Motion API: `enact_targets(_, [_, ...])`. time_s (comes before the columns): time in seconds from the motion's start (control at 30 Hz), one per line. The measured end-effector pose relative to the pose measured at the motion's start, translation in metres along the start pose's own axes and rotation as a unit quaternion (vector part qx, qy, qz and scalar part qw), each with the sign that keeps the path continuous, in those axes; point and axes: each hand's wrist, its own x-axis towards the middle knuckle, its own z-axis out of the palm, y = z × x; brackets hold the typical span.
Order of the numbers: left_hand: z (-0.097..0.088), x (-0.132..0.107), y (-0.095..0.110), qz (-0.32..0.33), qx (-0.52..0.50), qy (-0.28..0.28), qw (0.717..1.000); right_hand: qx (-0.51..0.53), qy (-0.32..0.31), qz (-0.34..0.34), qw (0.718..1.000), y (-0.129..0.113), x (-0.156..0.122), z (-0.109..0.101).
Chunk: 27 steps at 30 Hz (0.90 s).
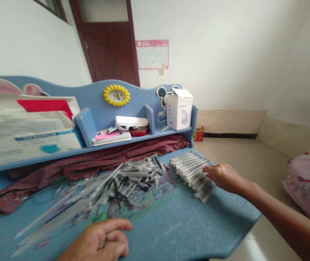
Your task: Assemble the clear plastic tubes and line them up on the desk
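Observation:
My right hand (221,175) reaches to the right side of the blue desk. Its fingers are pinched together on a pen at the edge of a neat stack of white pens (189,168); the fingertips partly cover it. My left hand (103,237) is near the front edge with the index finger stretched out and the other fingers loosely bent. Nothing shows in it. Beyond it lies a loose heap of clear and black pen parts (141,175). Long, thin translucent tubes (62,214) fan out to the left of that heap.
A checked cloth (89,165) lies along the back of the desk (176,224). On the raised shelf stand a white box (180,110), a red round tin (139,131), papers (111,138) and a mask box (35,145). The desk's right edge drops to a tiled floor.

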Motion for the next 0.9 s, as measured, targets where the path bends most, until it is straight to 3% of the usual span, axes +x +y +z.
enact_targets(0.13, [0.005, -0.008, 0.011, 0.001, -0.009, -0.016, 1.000, 0.023, 0.025, -0.027, 0.999, -0.014, -0.001, -0.001])
enact_targets(0.23, [0.007, -0.013, 0.015, 0.004, -0.020, 0.001, 1.000, 0.064, 0.034, -0.080, 0.994, -0.043, 0.006, -0.009])
enact_targets(0.43, [0.001, -0.013, 0.018, 0.047, 0.002, 0.123, 0.991, 0.078, -0.011, -0.153, 0.985, -0.125, 0.043, -0.036])
enact_targets(0.57, [-0.011, -0.012, 0.016, 0.060, 0.040, 0.221, 0.973, 0.036, -0.038, -0.125, 0.991, -0.170, 0.082, -0.036])
enact_targets(0.67, [-0.020, -0.011, 0.012, 0.055, 0.076, 0.268, 0.959, 0.028, -0.050, -0.100, 0.993, -0.189, 0.107, -0.028])
enact_targets(0.9, [-0.026, -0.014, 0.006, 0.064, 0.131, 0.278, 0.949, 0.003, -0.033, -0.054, 0.998, -0.200, 0.127, -0.012])
